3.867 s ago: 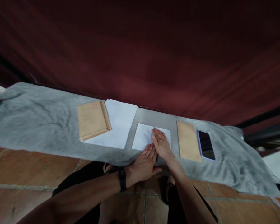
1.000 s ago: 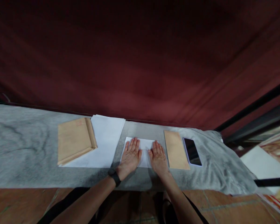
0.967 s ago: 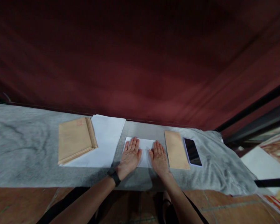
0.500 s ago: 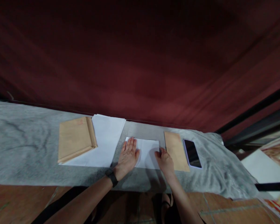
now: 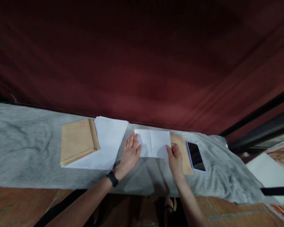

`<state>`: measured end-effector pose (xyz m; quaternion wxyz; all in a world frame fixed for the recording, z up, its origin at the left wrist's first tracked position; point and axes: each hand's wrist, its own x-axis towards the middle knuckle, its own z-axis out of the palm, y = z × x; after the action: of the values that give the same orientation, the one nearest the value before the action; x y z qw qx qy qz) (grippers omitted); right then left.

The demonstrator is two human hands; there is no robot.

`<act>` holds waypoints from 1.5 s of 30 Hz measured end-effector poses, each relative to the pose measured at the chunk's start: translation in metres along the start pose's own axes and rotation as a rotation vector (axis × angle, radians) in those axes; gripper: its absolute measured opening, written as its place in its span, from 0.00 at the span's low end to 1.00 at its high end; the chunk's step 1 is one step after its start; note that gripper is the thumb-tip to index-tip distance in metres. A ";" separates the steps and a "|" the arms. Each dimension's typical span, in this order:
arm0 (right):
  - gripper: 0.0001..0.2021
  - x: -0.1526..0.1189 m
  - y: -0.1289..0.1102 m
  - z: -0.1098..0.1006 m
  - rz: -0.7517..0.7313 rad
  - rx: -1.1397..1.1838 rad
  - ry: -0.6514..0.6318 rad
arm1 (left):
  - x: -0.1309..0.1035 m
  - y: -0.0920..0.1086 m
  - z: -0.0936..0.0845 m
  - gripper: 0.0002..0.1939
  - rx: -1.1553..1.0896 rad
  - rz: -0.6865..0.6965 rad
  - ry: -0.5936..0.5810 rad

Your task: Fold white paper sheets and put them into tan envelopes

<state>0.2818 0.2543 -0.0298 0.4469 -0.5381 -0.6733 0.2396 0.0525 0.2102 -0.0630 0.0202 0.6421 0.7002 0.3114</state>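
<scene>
A creased white sheet of paper (image 5: 153, 143) is between my hands, above the grey cloth. My right hand (image 5: 175, 159) pinches its right edge between thumb and fingers. Fingers stretched out, my left hand (image 5: 130, 153) is at the sheet's left edge; whether it presses on the paper or the cloth I cannot tell. Partly behind my right hand lies a brown envelope (image 5: 186, 157). To the left, a stack of brown envelopes (image 5: 77, 138) rests over part of a pile of white paper (image 5: 109, 142).
A phone (image 5: 196, 156) with a pale purple case lies right of the single envelope. The grey cloth (image 5: 26, 148) covers the long narrow surface, with a dark red curtain-like backdrop (image 5: 142, 78) behind it. Dark bars and a white board (image 5: 269, 167) stand at the right.
The white sheet has shifted right and away from me, lifted by my right hand, and a crease now shows. My left hand no longer lies flat over it but at its left edge.
</scene>
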 end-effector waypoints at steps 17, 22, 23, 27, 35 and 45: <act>0.13 -0.061 -0.019 0.001 -0.784 -0.450 -0.586 | 0.016 -0.035 -0.004 0.23 -0.485 -0.212 -0.143; 0.11 -0.065 -0.026 0.000 -0.808 -0.451 -0.614 | 0.006 -0.029 0.003 0.22 -0.408 -0.133 -0.251; 0.11 -0.066 -0.026 0.001 -0.806 -0.460 -0.628 | 0.005 -0.028 0.003 0.21 -0.392 -0.111 -0.249; 0.17 -0.073 -0.020 0.008 -0.773 -0.482 -0.673 | 0.001 -0.022 0.003 0.21 -0.268 0.014 -0.263; 0.28 -0.080 -0.023 0.010 -0.692 -0.382 -0.796 | -0.020 0.010 -0.010 0.25 0.050 0.278 -0.409; 0.17 -0.054 -0.001 0.010 -0.294 -0.146 -0.521 | -0.035 0.017 -0.010 0.26 0.118 0.491 -0.391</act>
<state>0.2737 0.2046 -0.0520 0.2490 -0.3859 -0.8514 0.2533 0.0694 0.1741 -0.0599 0.0415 0.8396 0.5240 0.1366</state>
